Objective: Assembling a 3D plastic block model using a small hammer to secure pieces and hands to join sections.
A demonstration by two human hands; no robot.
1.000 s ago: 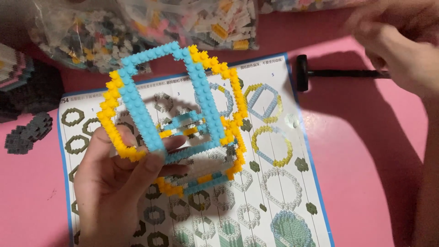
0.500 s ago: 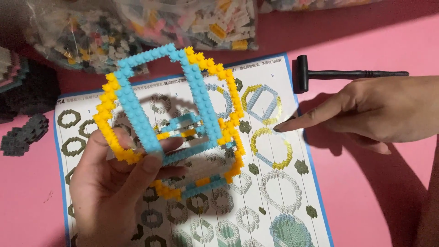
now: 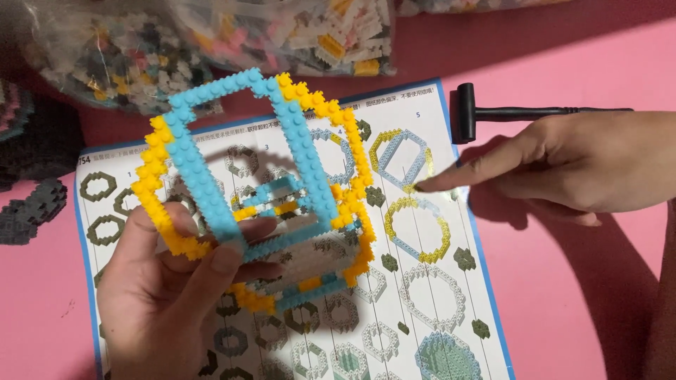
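My left hand point(image 3: 165, 295) grips a blue and yellow ring-shaped brick structure point(image 3: 296, 141) by its lower left edge, thumb on top, and holds it tilted above the instruction sheet point(image 3: 422, 309). Smaller blue and yellow pieces sit inside the ring. My right hand point(image 3: 577, 165) comes in from the right with the index finger stretched out; its tip touches the sheet at a drawing of a blue and yellow octagon. It holds nothing.
A black brick hammer point(image 3: 493, 112) lies on the pink table beside the sheet's upper right corner. Clear bags of mixed small bricks point(image 3: 282, 35) lie along the back. Dark grey brick pieces point(image 3: 32, 211) sit at the left edge.
My right hand has come down from the upper right corner and moved left to point at the sheet. The brick structure has shifted only slightly in my left hand.
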